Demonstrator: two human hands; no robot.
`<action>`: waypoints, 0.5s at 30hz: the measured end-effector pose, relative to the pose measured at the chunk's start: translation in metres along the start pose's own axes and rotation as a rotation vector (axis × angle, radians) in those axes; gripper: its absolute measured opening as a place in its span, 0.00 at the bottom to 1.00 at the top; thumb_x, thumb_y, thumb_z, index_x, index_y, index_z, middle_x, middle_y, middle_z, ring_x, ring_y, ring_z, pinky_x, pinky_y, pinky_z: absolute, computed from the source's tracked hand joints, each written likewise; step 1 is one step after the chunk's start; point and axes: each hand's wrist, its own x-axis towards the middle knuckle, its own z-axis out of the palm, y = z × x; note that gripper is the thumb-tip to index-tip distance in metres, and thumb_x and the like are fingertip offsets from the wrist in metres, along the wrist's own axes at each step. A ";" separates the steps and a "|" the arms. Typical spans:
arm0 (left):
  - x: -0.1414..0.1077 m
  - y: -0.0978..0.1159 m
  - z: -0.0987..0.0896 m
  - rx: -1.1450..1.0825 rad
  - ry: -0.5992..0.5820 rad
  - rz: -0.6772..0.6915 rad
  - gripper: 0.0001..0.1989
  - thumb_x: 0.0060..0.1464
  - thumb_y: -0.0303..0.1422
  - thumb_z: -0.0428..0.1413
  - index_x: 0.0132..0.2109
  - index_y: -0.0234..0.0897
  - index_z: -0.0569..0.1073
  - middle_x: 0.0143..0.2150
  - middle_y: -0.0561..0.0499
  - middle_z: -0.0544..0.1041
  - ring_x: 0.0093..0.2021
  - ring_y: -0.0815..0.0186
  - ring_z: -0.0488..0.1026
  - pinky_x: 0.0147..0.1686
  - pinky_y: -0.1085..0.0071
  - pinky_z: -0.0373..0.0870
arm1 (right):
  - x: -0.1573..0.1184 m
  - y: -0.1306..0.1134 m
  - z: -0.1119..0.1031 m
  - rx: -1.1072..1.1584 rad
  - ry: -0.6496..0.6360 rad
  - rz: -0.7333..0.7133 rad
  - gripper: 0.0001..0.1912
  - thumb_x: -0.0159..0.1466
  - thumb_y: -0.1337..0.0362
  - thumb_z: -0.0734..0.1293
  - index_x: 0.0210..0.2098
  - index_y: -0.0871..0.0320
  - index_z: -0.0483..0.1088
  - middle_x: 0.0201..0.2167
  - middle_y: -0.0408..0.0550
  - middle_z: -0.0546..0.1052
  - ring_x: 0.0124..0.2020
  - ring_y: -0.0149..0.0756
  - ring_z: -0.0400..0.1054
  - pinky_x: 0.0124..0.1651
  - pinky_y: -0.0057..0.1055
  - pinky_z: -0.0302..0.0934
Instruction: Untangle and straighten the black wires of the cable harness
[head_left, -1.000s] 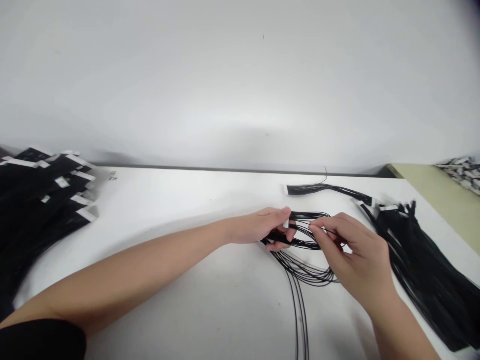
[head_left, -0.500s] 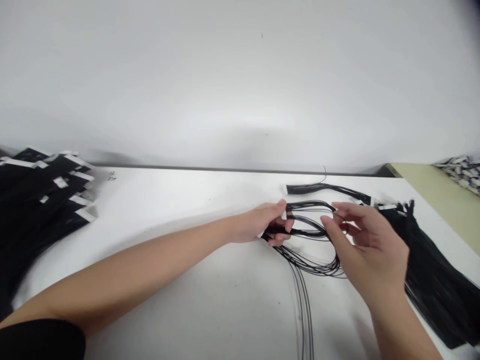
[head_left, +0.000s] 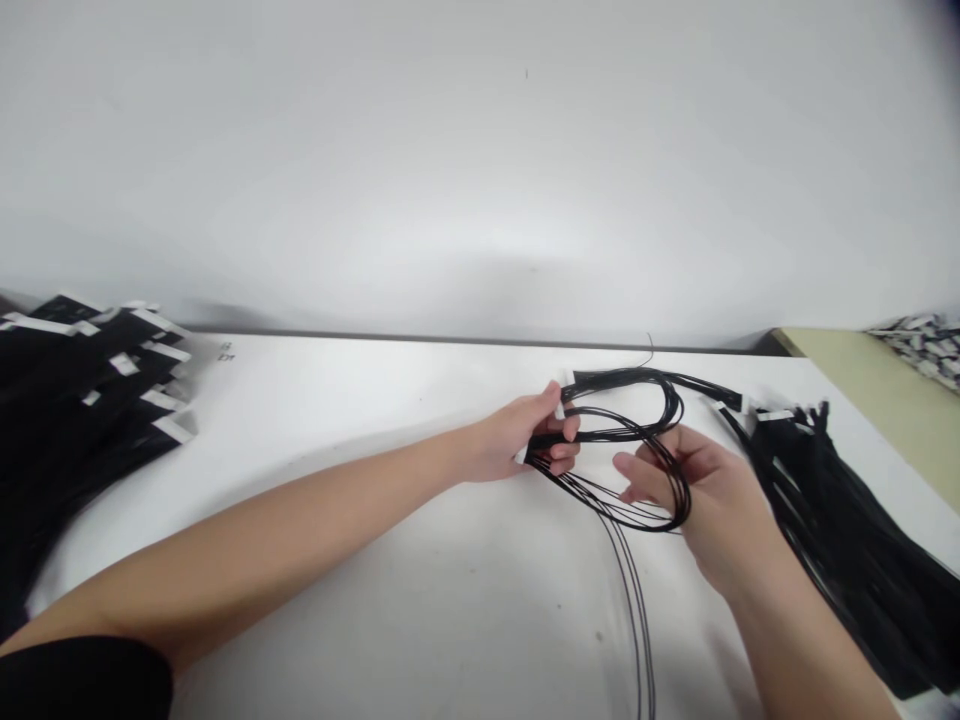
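Note:
A wire harness (head_left: 630, 434) of thin black wires with white connectors is bent into loops above the table. My left hand (head_left: 525, 430) is closed around its connector ends, with a white connector (head_left: 559, 410) showing by the thumb. On the right, my right hand (head_left: 701, 490) reaches into the lower loop, its fingertips pointing left. Wires cross in front of its thumb and fingers, which look apart; the hand is partly hidden by them. Loose wires (head_left: 637, 610) trail down toward the near edge. Behind the loops lies another black harness (head_left: 705, 389).
A heap of black harnesses with white connectors (head_left: 82, 420) lies at the left. Another black bundle (head_left: 847, 540) lies at the right on the white table (head_left: 360, 590). Beyond it, a pile of small white and black parts (head_left: 926, 345) sits on a pale yellow surface (head_left: 870, 390).
My right hand has parted from its pinch on the wires and moved slightly down and left into the loop. The upper loop now stands rounded; my left hand has risen slightly.

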 end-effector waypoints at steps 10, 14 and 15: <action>0.002 -0.004 -0.003 -0.011 -0.021 0.005 0.29 0.53 0.59 0.45 0.29 0.35 0.65 0.22 0.56 0.62 0.25 0.70 0.61 0.32 0.71 0.60 | -0.001 0.022 0.022 -0.468 -0.247 -0.548 0.05 0.60 0.64 0.67 0.35 0.55 0.75 0.38 0.50 0.79 0.31 0.35 0.72 0.28 0.28 0.67; 0.002 -0.005 -0.001 0.007 -0.006 0.018 0.29 0.52 0.60 0.45 0.29 0.35 0.65 0.22 0.56 0.62 0.25 0.70 0.62 0.31 0.72 0.60 | 0.001 0.026 0.024 -0.519 -0.214 -0.616 0.05 0.62 0.65 0.65 0.35 0.56 0.74 0.38 0.50 0.78 0.27 0.32 0.70 0.27 0.27 0.66; 0.003 -0.005 -0.001 0.011 0.001 0.022 0.29 0.52 0.60 0.45 0.29 0.35 0.65 0.22 0.56 0.63 0.25 0.70 0.62 0.30 0.72 0.60 | 0.000 0.026 0.025 -0.532 -0.195 -0.614 0.05 0.62 0.65 0.65 0.34 0.56 0.73 0.38 0.50 0.78 0.27 0.32 0.69 0.27 0.27 0.66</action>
